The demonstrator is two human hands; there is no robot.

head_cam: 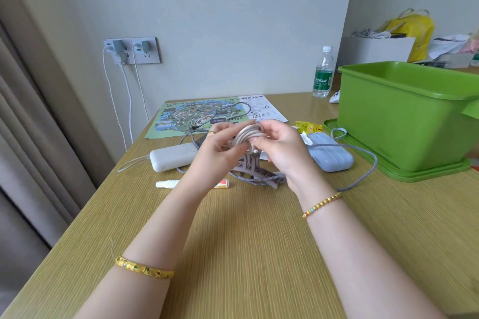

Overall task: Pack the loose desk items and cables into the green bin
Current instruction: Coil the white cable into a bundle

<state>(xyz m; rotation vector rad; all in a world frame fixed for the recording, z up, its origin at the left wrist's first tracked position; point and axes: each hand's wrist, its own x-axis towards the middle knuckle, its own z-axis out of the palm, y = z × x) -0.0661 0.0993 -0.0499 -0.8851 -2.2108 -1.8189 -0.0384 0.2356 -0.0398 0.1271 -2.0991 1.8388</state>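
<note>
Both hands, left (216,147) and right (277,149), pinch coiled cable (246,137) above desk (233,228) | green bin (404,122) open-topped, off to right | right hand nearer

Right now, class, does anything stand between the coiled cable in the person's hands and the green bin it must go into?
Nothing visible blocks it. Both the left hand and right hand hold the coiled cable above the desk. The green bin stands open-topped to the right; the blue power bank lies below that path, on the desk.
</note>
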